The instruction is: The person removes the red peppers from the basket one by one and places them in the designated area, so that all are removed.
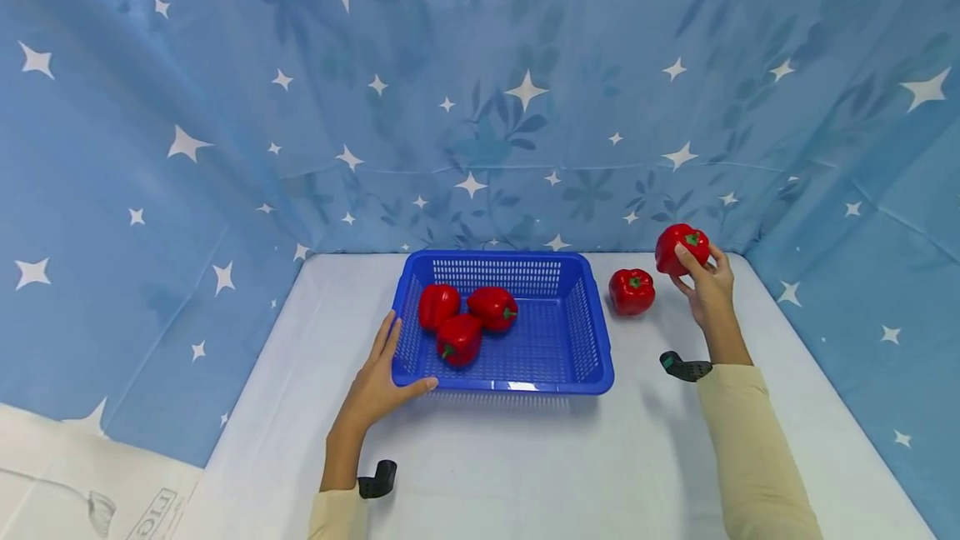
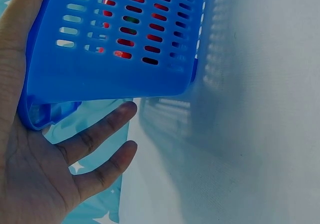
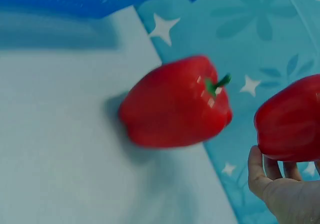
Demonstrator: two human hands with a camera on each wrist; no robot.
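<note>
So, right hand [image 1: 708, 282] has the held pepper [image 1: 671, 245] pinched between thumb and fingers, off at the far right, looks to be above the surface [image 1: 510, 473]. Basket [image 1: 547, 348] lies to that hand's left, and the loose pepper [image 1: 630, 295] sits in the gap, just beside the basket's right wall. That's the relation I'd watch: straight line from held pepper to basket passes over or close by the loose one. Held pepper's stem end faces the head camera, exact tilt of its long axis can't tell. Right hand is also the nearer one to the loose pepper. Left hand [image 1: 381, 383] is spread at the basket's near-left corner, thumb along the near rim, fingers up the left side. Three peppers [image 1: 460, 338] bunch in the basket's left half, right half bare
</note>
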